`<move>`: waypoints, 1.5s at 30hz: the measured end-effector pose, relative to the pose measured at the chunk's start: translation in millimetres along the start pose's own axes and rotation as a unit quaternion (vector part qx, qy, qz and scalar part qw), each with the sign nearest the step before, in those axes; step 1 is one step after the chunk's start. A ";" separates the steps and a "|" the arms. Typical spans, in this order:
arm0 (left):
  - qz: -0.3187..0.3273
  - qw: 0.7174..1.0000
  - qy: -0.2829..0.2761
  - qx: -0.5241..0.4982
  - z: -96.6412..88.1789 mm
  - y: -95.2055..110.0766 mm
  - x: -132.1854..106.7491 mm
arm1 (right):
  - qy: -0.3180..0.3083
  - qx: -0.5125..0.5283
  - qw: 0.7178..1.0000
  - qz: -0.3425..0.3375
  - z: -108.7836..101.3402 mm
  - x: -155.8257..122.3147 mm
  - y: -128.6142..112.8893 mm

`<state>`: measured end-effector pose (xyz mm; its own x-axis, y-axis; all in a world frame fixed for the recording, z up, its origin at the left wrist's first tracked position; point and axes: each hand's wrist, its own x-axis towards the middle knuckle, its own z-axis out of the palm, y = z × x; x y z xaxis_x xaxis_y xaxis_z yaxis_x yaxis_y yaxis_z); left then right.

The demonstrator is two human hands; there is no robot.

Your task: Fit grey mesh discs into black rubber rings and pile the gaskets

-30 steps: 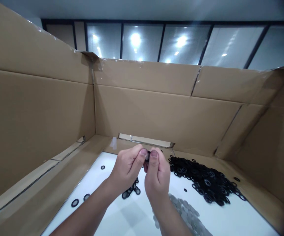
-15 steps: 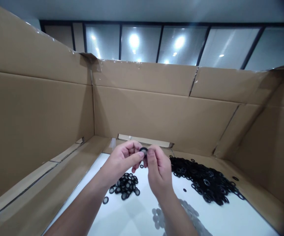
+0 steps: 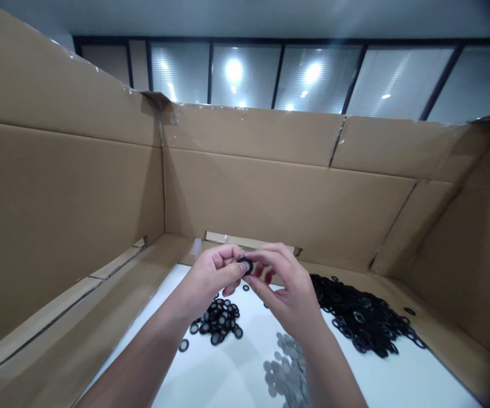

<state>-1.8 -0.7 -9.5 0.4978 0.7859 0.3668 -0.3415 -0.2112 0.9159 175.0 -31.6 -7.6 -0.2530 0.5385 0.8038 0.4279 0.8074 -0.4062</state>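
Observation:
My left hand (image 3: 213, 277) pinches a black rubber ring washer (image 3: 248, 264) with a pale grey disc in its centre, thumb on its face. From the other side my right hand (image 3: 289, 286) reaches round the same washer, its index fingertip at the top edge and its thumb at the lower edge. Below my left hand lies a pile of black washers with grey centres (image 3: 220, 322). Thin grey discs (image 3: 285, 371) are heaped beside my right forearm, which partly covers them. Plain black rings (image 3: 363, 314) form a large pile on the right.
A white board (image 3: 223, 377) carries the piles. Tall cardboard walls (image 3: 261, 192) enclose it at the back and both sides. One loose black ring (image 3: 409, 311) lies near the right wall, and a single washer (image 3: 184, 345) sits apart at the left.
My right hand has shifted right and opened its grip wider, from a close pinch to index and thumb at the washer's edges. My left hand keeps hold of the washer.

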 end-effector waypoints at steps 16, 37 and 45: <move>-0.020 0.999 0.020 0.014 1.9 -2.2 2.6 | 0.025 -0.041 0.999 0.023 6.2 0.6 0.7; -0.018 0.998 0.026 0.046 -1.9 -5.0 4.1 | 0.021 -0.036 0.999 0.017 1.8 0.1 3.1; -0.017 0.999 0.022 0.046 -0.7 -5.8 4.3 | 0.006 -0.031 1.000 -0.001 2.7 0.1 4.0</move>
<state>1.8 4.3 -13.4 0.4713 0.8179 0.3300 -0.2495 -0.2353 0.9394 174.4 -27.6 -10.3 -0.2441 0.5338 0.8096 0.4804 0.7918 -0.3772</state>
